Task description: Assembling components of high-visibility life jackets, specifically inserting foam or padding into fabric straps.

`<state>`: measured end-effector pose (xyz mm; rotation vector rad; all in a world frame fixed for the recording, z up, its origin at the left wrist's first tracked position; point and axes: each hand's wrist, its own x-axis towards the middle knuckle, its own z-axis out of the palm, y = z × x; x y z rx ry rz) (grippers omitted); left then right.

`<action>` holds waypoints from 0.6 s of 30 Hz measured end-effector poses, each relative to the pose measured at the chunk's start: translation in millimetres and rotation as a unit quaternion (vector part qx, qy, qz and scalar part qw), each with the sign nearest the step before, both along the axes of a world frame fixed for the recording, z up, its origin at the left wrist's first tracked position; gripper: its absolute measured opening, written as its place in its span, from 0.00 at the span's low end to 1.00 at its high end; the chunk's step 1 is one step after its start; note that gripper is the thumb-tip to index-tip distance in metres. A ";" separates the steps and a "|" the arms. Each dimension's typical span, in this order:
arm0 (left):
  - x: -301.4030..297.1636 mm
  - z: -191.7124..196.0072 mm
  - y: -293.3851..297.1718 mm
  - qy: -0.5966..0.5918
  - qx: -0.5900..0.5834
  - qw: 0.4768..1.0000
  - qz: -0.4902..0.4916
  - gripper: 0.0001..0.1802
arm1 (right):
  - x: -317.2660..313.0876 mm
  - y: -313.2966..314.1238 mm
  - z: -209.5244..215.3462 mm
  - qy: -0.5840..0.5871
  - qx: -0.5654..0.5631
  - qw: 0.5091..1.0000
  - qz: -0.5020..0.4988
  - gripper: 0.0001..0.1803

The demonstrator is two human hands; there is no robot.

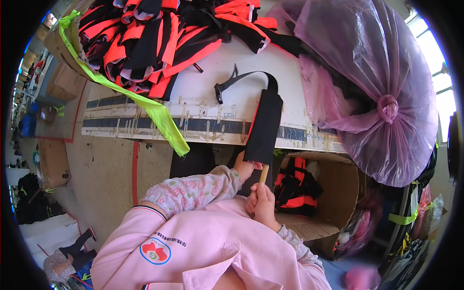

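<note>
White, hard and scuffed, a broad flat-topped table (195,94) was seen, its front edge banded in dark blue and crossed by peeling strips of brownish tape. Its right end was covered by a bulging, translucent purple plastic bag (372,53), by which a swollen, rounded shape was formed; its crinkled film was gathered in radiating pleats into a tight knot. At the far left, a loose heap of black and neon-orange fabric strips (150,48) was piled, flat, narrow and overlapping. Below the table's front edge, an open brown cardboard box (333,203) was shown with black and orange pieces inside. A frayed, neon yellow-green cloth strip (159,116) was draped beside the heap and over the front edge.

A long black fabric piece with an orange edge (266,123) was laid across that edge near the middle, its lower end overhanging. This end was gripped by the left hand (243,166), whose fingers were partly hidden by the cloth. From the far end a thin black strap (253,75) was curved leftward across the tabletop. A slim, straight tan stick (264,175) was gripped in the closed right hand (262,200), its upper tip brought up to the overhanging end. The strap was finished by a small dark buckle (219,93).
</note>
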<state>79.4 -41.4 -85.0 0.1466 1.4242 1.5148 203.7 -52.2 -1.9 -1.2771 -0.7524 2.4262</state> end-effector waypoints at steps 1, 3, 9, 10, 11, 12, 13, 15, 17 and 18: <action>1.5 -4.0 -0.3 0.013 0.034 0.999 0.009 0.10 | -4.0 -1.2 -2.2 -0.016 0.034 0.999 -0.019 0.15; 2.7 -4.3 0.4 0.026 0.068 0.997 0.010 0.10 | -14.3 5.0 -20.3 -0.037 0.065 0.997 -0.029 0.15; -2.4 -10.7 1.0 -0.031 -0.022 0.999 0.000 0.10 | -29.9 22.9 -32.7 -0.046 0.087 0.995 0.012 0.15; -2.6 -7.0 2.2 -0.029 -0.019 0.999 -0.004 0.10 | -28.3 29.2 -31.1 -0.044 0.089 0.995 0.007 0.15; -2.8 -3.7 3.2 -0.040 -0.019 0.999 0.015 0.11 | -26.4 35.1 -28.1 -0.032 0.074 0.996 0.041 0.15; -0.7 -2.2 2.4 -0.053 -0.020 0.998 0.036 0.11 | -23.5 37.8 -23.4 -0.021 0.057 0.995 0.075 0.15; 3.0 -12.3 1.8 -0.051 -0.021 0.998 0.039 0.11 | -21.5 36.5 -17.6 -0.020 0.056 0.995 0.078 0.15; 10.1 -40.2 4.8 -0.066 0.024 0.975 0.213 0.15 | -14.0 29.6 -5.4 -0.024 0.075 0.987 0.137 0.15; 7.3 -31.4 2.8 -0.052 0.029 0.983 0.174 0.15 | 6.4 13.4 0.0 0.000 0.039 0.992 0.120 0.15; 5.9 -20.5 2.1 -0.039 0.034 0.989 0.138 0.15 | 12.8 8.6 3.5 0.022 0.005 0.994 0.106 0.15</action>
